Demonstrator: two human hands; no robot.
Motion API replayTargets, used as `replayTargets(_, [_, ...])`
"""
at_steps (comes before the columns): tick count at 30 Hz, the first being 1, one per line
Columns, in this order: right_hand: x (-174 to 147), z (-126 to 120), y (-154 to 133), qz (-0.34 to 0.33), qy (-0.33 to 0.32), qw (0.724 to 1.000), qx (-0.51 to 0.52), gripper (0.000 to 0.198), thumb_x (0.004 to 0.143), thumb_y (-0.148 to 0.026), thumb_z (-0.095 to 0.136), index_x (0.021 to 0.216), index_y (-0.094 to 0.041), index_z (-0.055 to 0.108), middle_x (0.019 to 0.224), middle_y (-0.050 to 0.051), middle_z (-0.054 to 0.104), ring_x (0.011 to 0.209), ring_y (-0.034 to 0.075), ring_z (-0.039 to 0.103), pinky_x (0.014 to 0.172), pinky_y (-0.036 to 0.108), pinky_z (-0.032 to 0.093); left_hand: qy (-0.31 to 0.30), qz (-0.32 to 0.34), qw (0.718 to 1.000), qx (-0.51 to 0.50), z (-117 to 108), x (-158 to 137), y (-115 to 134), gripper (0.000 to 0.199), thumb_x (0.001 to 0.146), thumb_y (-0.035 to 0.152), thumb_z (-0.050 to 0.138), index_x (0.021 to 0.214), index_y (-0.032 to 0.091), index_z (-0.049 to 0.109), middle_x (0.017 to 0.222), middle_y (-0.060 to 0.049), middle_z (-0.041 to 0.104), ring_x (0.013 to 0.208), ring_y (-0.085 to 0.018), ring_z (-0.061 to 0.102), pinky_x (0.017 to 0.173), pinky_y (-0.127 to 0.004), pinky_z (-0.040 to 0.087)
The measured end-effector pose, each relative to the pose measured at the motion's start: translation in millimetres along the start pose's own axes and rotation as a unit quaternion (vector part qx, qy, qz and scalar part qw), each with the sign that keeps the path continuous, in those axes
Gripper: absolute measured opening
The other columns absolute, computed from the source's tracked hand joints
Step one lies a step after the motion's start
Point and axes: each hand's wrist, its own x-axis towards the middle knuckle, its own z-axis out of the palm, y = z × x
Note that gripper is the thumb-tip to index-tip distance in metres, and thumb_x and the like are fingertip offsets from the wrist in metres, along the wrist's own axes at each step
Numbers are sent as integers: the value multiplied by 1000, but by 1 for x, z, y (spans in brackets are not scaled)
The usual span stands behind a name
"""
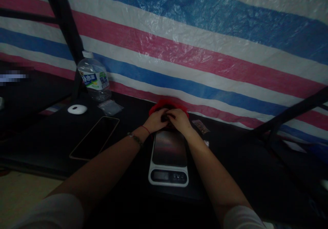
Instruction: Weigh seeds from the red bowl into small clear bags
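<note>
Both arms reach forward over a white kitchen scale [170, 148] with a dark reflective plate. Beyond it a red bag or liner [157, 105] stands open against the striped sheet, with dark contents inside. My left hand [156, 119] is at its left side, fingers curled inward over the contents. My right hand [180, 119] comes in from the right, its fingers bent and close to the left hand's fingertips. What the fingertips pinch is too dark to make out. Just right of my right hand lies a small clear bag [201, 126] with brownish bits.
On the left of the black table [51, 137] are a phone [94, 138], a white oval device [77, 109], a clear plastic bag [111, 107] and a large plastic bottle [94, 75]. Dark metal posts [64, 20] and a striped plastic sheet [179, 48] border the back.
</note>
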Motion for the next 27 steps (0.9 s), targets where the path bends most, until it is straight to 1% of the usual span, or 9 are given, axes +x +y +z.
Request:
replayTargets(6, [0,3,1,4,8,1000,-6,21,79,-11,59,92,-22,72,94,5,71,92,21,61,88,36,45,-2,12,1000,-5,1,0,-1,55,71,17,62,124,17,49,120,-8,62,111,-22,60,98,-33,47])
replayTargets(10, [0,4,1,-18,7,1000,-6,17,79,-11,58,86,-19,72,90,7,71,88,22,61,87,37,45,-7,22,1000,-8,1,0,-3,58,71,17,61,127,15,47,123,-9,60,113,-22,58,100,-33,46])
replayTargets(13, [-1,3,0,-32,12,999,13,20,81,-11,54,87,-18,72,93,7,71,90,21,62,88,36,45,0,24,1000,-17,2,1,-3,57,72,19,61,126,15,47,123,-9,61,112,-22,59,99,-34,46])
replayTargets(15, [-1,2,-1,-26,30,999,29,22,81,-11,52,89,-18,71,96,7,70,92,20,61,89,35,46,8,19,1000,-21,2,0,-3,57,71,19,62,126,16,47,121,-9,61,110,-22,60,98,-35,47])
replayTargets(18, [0,-4,-2,-5,87,995,43,25,80,-11,50,92,-20,70,95,6,69,94,20,61,90,36,47,4,32,999,-33,-1,-1,-1,57,70,19,62,126,16,47,120,-10,62,109,-22,60,98,-37,47])
replayTargets(20, [2,-15,-4,2,140,989,42,25,81,-12,49,92,-20,70,93,6,69,92,20,61,88,36,47,-6,47,998,-46,-3,-3,1,57,70,19,63,124,16,48,118,-11,62,108,-22,61,97,-37,47])
replayTargets(22, [2,-34,-9,1,195,980,35,24,83,-15,48,92,-20,70,92,7,68,91,20,61,86,37,48,-19,59,996,-61,-6,-6,5,60,68,19,64,126,16,47,115,-10,64,105,-21,62,96,-36,48])
replayTargets(25, [-2,-74,-26,0,269,963,12,22,85,-19,49,92,-21,69,94,6,67,91,20,61,82,36,50,-54,82,993,-71,-11,-9,14,63,68,19,65,128,18,46,114,-9,65,105,-21,62,95,-35,48])
replayTargets(27, [-9,-104,-42,0,319,948,-5,20,86,-21,49,93,-22,68,92,6,67,88,19,61,75,34,51,-87,108,988,-65,-14,-10,20,61,68,20,65,128,19,49,116,-9,64,107,-22,61,96,-36,47])
